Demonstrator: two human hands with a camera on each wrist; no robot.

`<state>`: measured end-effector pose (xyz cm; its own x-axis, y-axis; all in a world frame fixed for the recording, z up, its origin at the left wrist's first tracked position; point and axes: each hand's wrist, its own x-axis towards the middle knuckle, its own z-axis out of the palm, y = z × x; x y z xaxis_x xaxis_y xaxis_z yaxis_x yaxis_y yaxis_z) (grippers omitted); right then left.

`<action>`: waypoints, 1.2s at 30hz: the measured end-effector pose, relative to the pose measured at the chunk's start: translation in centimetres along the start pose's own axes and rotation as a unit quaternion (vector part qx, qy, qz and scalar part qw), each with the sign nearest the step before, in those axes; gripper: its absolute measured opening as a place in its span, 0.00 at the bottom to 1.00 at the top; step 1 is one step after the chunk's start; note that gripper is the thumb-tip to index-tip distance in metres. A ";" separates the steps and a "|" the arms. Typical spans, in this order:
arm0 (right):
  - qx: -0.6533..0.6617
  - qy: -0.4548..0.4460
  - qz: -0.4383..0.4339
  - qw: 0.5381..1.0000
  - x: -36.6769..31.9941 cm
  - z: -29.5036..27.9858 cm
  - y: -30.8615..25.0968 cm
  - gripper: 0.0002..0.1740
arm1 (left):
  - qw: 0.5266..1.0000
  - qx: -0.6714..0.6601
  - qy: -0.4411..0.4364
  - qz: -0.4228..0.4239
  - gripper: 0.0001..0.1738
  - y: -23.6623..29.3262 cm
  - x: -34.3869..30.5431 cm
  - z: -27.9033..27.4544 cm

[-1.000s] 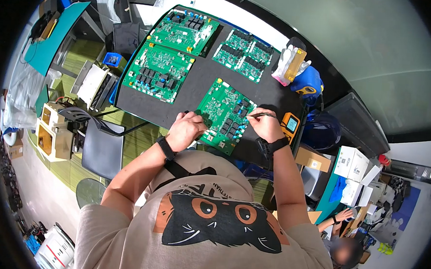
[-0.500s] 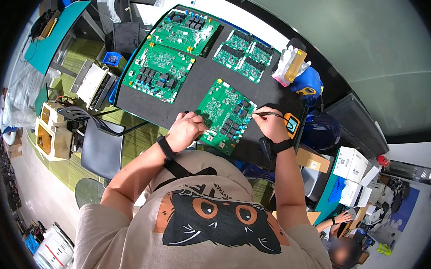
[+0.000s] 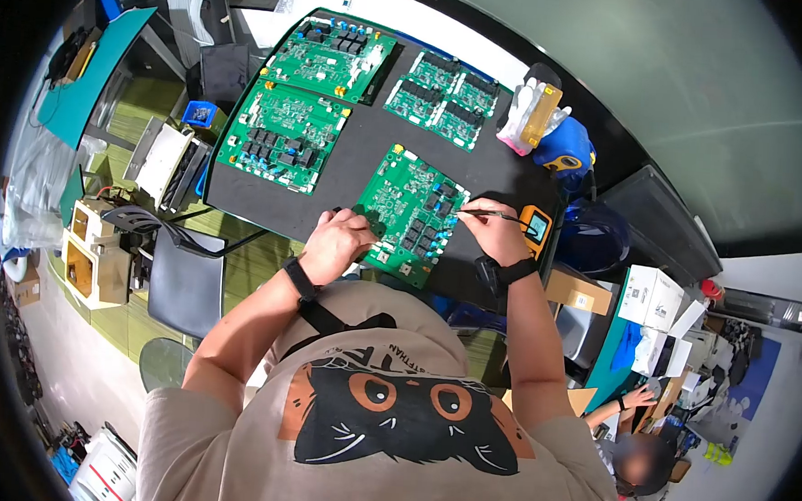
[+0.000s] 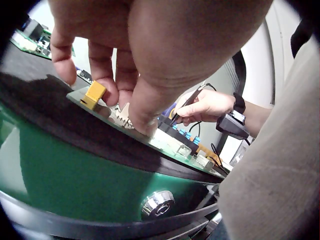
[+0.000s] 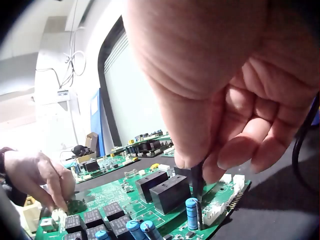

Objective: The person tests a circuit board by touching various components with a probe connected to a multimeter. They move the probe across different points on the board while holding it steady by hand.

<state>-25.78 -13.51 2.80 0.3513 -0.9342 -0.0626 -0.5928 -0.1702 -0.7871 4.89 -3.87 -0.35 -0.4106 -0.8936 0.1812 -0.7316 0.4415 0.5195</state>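
The green circuit board (image 3: 390, 195) lies on the black mat in front of the person. At its near left corner the left hand (image 3: 336, 245) has thumb and fingertips bent against the edge; in the left wrist view they pinch around a pale connector (image 4: 122, 116) beside a yellow part (image 4: 93, 95). The right hand (image 3: 502, 235) holds a slim black tool (image 5: 198, 185) between thumb and finger at the board's right side. In the right wrist view the tool points down beside a blue cylindrical component (image 5: 192, 214), near black blocks (image 5: 171, 194). Whether its tip touches is unclear.
Two large boards (image 3: 290, 127) lie on the mat's left, and a panel of smaller boards (image 3: 441, 98) at the back. A glove bundle (image 3: 523, 116), a blue device (image 3: 565, 150) and an orange meter (image 3: 535, 228) stand at the right. A chair (image 3: 186, 285) is at the left.
The head view has shifted, so the mat and boards appear slightly further left. The right hand has moved slightly right relative to the board since the earliest frame. The left hand keeps its place.
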 end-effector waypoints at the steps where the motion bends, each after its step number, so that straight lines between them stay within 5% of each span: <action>1: -0.001 0.002 0.002 1.000 -0.1 0.1 0.0 0.06 | 1.000 -0.006 0.012 0.003 0.07 0.0 0.0 0.0; 14: 0.052 0.011 0.030 0.998 -0.8 0.4 1.1 0.06 | 0.999 0.008 -0.031 -0.018 0.13 0.6 0.4 -0.7; 16: 0.042 0.043 -0.061 0.996 -0.7 0.6 1.6 0.06 | 0.999 0.004 -0.028 -0.020 0.13 0.6 0.4 -0.8; 26: 0.061 0.092 0.052 0.993 -1.7 0.7 0.4 0.08 | 0.999 0.026 -0.043 0.002 0.11 0.7 0.2 -0.5; 36: 0.050 0.068 0.029 0.996 -1.3 0.6 0.6 0.07 | 0.999 0.010 -0.037 -0.028 0.13 0.9 -0.2 -0.1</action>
<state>-26.12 -12.18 2.04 0.2131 -0.9765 -0.0320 -0.5320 -0.0885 -0.8421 4.36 -3.33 0.20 -0.4072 -0.9089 0.0899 -0.7646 0.3931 0.5107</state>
